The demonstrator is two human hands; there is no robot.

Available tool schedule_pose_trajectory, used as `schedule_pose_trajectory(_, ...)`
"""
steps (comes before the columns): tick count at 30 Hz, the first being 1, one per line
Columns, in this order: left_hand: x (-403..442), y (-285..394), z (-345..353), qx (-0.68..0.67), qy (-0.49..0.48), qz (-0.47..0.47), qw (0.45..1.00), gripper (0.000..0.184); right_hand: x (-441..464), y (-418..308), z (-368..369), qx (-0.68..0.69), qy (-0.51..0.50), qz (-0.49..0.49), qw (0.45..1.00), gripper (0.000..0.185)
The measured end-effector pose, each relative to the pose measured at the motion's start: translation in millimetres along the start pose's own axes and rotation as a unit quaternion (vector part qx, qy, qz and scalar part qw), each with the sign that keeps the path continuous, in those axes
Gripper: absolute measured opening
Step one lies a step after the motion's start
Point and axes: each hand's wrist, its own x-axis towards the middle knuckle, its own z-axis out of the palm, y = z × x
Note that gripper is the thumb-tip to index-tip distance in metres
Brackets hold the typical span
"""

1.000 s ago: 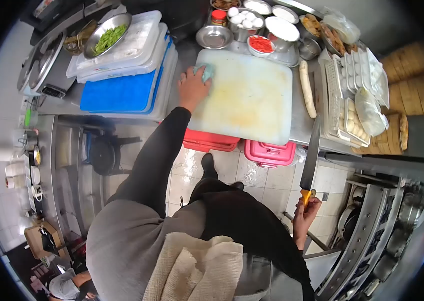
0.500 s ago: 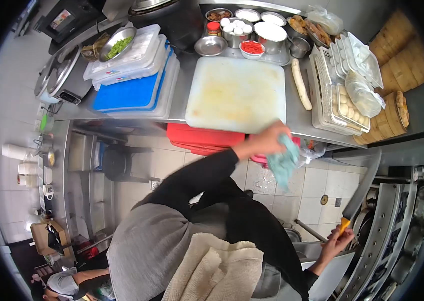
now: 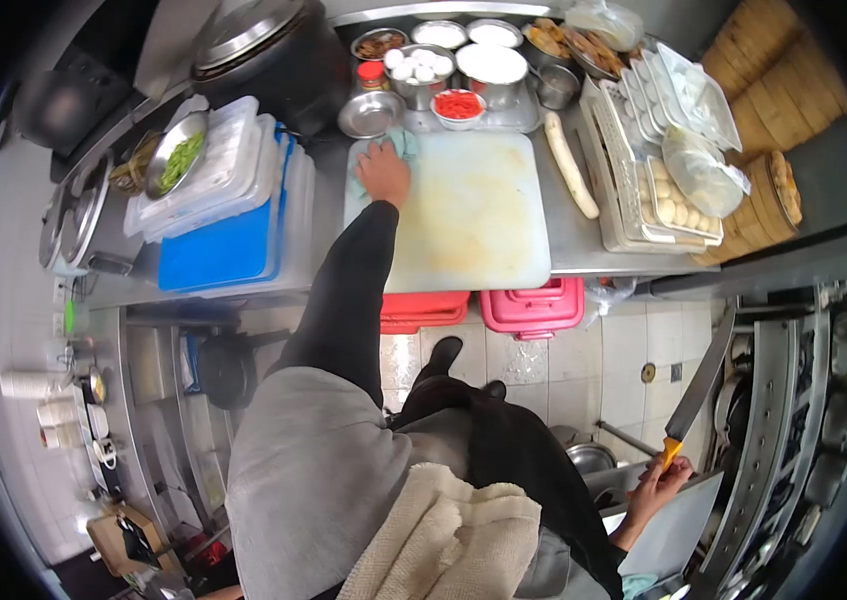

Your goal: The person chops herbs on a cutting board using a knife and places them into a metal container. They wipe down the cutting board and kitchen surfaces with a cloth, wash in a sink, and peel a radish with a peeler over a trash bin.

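My left hand presses a pale blue-green cloth onto the upper left corner of a white cutting board, which shows yellowish stains. Its fingers are curled over the cloth, and part of the cloth is hidden beneath them. Down at the lower right, my right hand is closed around the orange handle of a long knife. The blade points up and away, clear of the counter. Beside the board's right edge lies a long pale roll of dough.
Behind the board are a metal bowl, a bowl of red pieces and a pot of eggs. Stacked lidded boxes stand left; a white basket and bamboo steamers stand right. A pink bin sits below.
My left hand has carried the cloth from the board's lower right edge to its upper left corner. The knife stays in my right hand, slightly lower. The camera view has shifted.
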Motion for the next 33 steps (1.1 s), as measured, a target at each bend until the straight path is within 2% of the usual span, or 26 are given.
schedule_pose_trajectory(1,-4,16,8,-0.005,-0.012,0.007,1.0,0.048,-1,0,-3,0.013,-0.015,0.002,1.0,0.02)
schedule_pose_trajectory(3,-9,50,24,-0.141,-0.087,0.09,0.982,0.039,-1,-4,-1,-0.003,0.003,-0.005,1.0,0.02)
schedule_pose_trajectory(4,-53,89,27,-0.265,-0.031,0.115,0.957,0.031,0,-5,-1,-0.019,0.012,-0.007,1.0,0.02)
schedule_pose_trajectory(5,-105,123,20,-0.327,-0.11,0.187,0.92,0.036,3,-11,1,-0.019,0.018,-0.008,1.0,0.02)
schedule_pose_trajectory(6,-157,150,-7,-0.382,-0.186,0.258,0.868,0.04,5,-19,3,-0.013,0.03,0.001,0.999,0.02)
schedule_pose_trajectory(7,-207,171,-40,-0.437,-0.35,0.294,0.775,0.043,4,-25,2,-0.008,0.041,0.011,0.999,0.019)
schedule_pose_trajectory(8,-256,188,-23,-0.569,-0.36,0.398,0.623,0.042,5,-24,-2,-0.005,0.052,0.016,0.998,0.019)
schedule_pose_trajectory(9,-267,199,-69,-0.521,-0.486,0.386,0.586,0.045,7,-25,-6,-0.004,0.056,0.015,0.998,0.019)
schedule_pose_trajectory(10,-256,206,-88,-0.521,-0.487,0.389,0.584,0.045,7,-26,-13,-0.016,0.06,0.006,0.998,0.019)
schedule_pose_trajectory(13,-185,199,-110,-0.595,-0.352,0.363,0.624,0.053,-4,-24,-29,-0.023,0.077,-0.004,0.997,0.02)
schedule_pose_trajectory(14,-137,184,-99,-0.583,-0.328,0.386,0.636,0.043,-11,-28,-29,-0.023,0.1,0.0,0.995,0.02)
schedule_pose_trajectory(15,-89,170,-61,-0.547,-0.354,0.366,0.665,0.039,-17,-29,-30,-0.024,0.125,0.005,0.992,0.021)
schedule_pose_trajectory(16,-40,159,-61,-0.424,-0.323,0.379,0.756,0.037,-24,-21,-33,-0.004,0.14,0.004,0.99,0.022)
schedule_pose_trajectory(17,3,160,-78,-0.34,-0.469,0.279,0.766,0.037,-33,-17,-35,-0.009,0.147,0.013,0.989,0.022)
schedule_pose_trajectory(18,24,149,-37,-0.215,-0.327,0.3,0.87,0.047,-40,-13,-38,-0.003,0.137,0.018,0.99,0.022)
schedule_pose_trajectory(19,23,154,-32,-0.146,-0.317,0.176,0.921,0.059,-44,-7,-40,0.006,0.127,0.019,0.992,0.022)
schedule_pose_trajectory(21,-2,161,9,-0.098,-0.303,0.121,0.94,0.06,-47,0,-38,0.009,0.124,0.024,0.992,0.022)
schedule_pose_trajectory(22,-18,167,29,-0.112,-0.19,0.157,0.963,0.051,-44,-10,-27,0.008,0.127,0.036,0.991,0.022)
schedule_pose_trajectory(23,-34,171,39,-0.121,-0.075,0.186,0.972,0.043,-40,-15,-23,0.006,0.125,0.049,0.991,0.022)
schedule_pose_trajectory(26,-121,159,-19,-0.245,-0.162,0.338,0.894,0.032,-22,2,-26,0.02,0.086,0.044,0.995,0.023)
schedule_pose_trajectory(27,-153,133,-51,-0.306,-0.183,0.415,0.837,0.031,-15,6,-24,0.033,0.069,0.043,0.996,0.024)
schedule_pose_trajectory(28,-183,96,-91,-0.288,-0.215,0.482,0.799,0.031,-7,6,-24,0.032,0.053,0.035,0.997,0.023)
schedule_pose_trajectory(30,-241,-16,-118,-0.256,-0.339,0.416,0.804,0.036,1,5,-23,0.051,0.041,0.02,0.998,0.022)
schedule_pose_trajectory(31,-256,-77,-142,-0.238,-0.441,0.377,0.779,0.038,6,2,-20,0.064,0.026,0.006,0.998,0.022)
schedule_pose_trajectory(32,-262,-120,-171,-0.166,-0.506,0.292,0.794,0.04,11,-3,-15,0.072,0.024,-0.007,0.997,0.021)
schedule_pose_trajectory(33,-264,-143,-201,-0.217,-0.481,0.15,0.836,0.04,18,2,-14,0.103,0.0,-0.016,0.995,0.021)
